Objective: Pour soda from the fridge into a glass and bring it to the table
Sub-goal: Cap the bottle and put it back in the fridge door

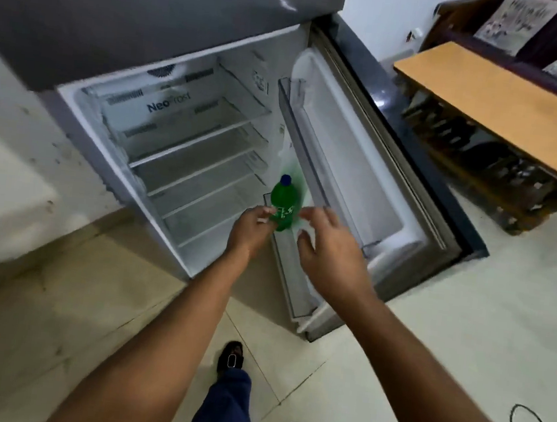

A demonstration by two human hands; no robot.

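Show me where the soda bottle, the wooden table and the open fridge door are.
soda bottle (283,211), head view, green body below the cap.
wooden table (494,106), head view, bare top.
fridge door (353,170), head view, inner white liner.

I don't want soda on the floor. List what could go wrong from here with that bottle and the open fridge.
1. Only the left hand holds the green bottle, low on its body; the right hand is open beside it. The frame is blurred, so the grip may be loose and the bottle could slip onto the tiled floor.
2. The fridge door stands wide open near the wooden table; turning towards the table, the person could knock it.
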